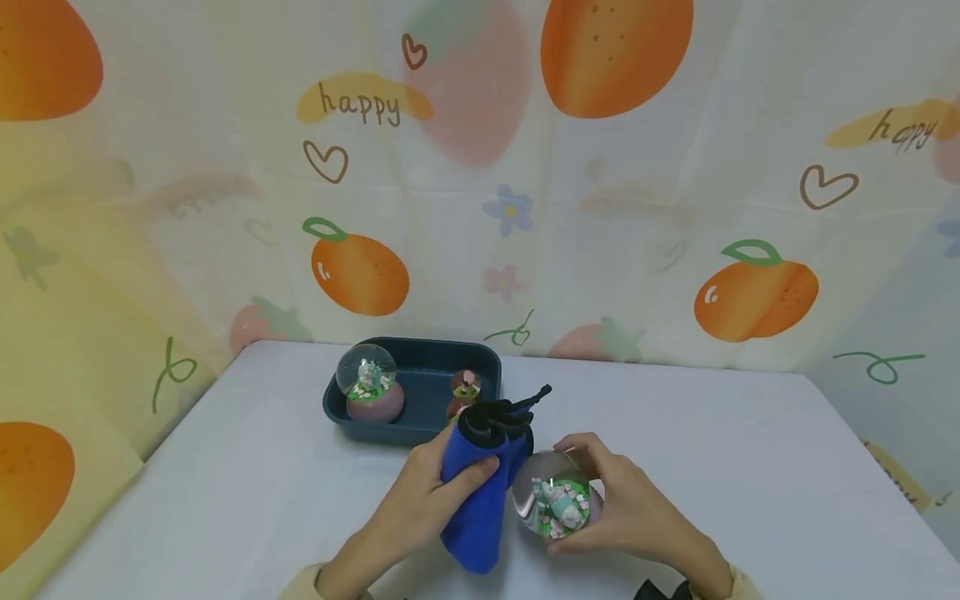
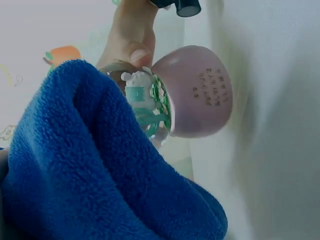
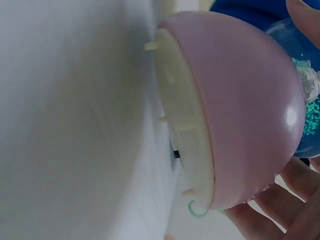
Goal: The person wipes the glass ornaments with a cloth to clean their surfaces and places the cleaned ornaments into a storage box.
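Note:
My left hand (image 1: 420,504) grips a blue cloth (image 1: 476,521), bunched up, with a black side and a black cord-like end on top. Fuzzy pile shows on the cloth (image 2: 95,160) in the left wrist view. Just right of it, my right hand (image 1: 626,500) holds a snow globe (image 1: 558,500) by its sides, tipped over with the clear dome toward the cloth. Inside the dome are a pale figure, green ground and flowers. The pink base (image 2: 200,95) bears small gold lettering. The right wrist view shows the base's cream underside (image 3: 185,120) with little feet.
Behind the hands, a dark teal tray (image 1: 423,379) stands at the table's back edge. It holds a second snow globe (image 1: 375,396) with a pink base at left and a small globe ornament (image 1: 466,385) at right, partly hidden by the cloth. A printed curtain hangs behind the white table (image 1: 712,450).

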The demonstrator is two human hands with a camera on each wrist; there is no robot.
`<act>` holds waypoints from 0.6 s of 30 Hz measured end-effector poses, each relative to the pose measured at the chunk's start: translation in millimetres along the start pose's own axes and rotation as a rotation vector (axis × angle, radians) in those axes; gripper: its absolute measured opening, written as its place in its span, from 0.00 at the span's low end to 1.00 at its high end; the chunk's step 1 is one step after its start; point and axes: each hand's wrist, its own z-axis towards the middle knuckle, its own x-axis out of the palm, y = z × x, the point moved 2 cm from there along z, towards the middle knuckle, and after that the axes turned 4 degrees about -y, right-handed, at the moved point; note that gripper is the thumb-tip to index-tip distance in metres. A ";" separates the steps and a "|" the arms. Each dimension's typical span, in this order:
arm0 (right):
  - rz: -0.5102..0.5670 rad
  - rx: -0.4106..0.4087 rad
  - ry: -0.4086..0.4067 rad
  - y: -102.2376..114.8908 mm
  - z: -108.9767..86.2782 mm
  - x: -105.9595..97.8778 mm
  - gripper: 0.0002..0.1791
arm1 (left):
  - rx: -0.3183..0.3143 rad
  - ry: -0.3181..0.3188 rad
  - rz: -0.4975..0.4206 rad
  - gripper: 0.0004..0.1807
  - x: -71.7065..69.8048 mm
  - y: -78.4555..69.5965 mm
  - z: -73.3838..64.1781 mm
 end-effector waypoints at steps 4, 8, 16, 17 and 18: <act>0.041 -0.036 0.013 3.5 -0.2 9.3 0.51 | 0.015 0.064 -0.020 0.19 2.2 -3.0 -2.7; 0.062 -0.047 0.025 4.7 -0.5 15.1 0.52 | 0.052 0.121 0.005 0.20 5.5 -3.7 -4.5; 0.112 -0.026 0.034 2.9 -0.2 18.6 0.49 | 0.142 0.173 0.088 0.31 16.2 -1.0 -6.3; 0.113 -0.024 0.037 2.7 -0.1 18.8 0.48 | 0.154 0.178 0.105 0.33 17.8 -0.5 -6.3; 0.114 -0.022 0.040 2.7 0.1 18.9 0.47 | 0.161 0.185 0.122 0.35 19.2 0.1 -6.6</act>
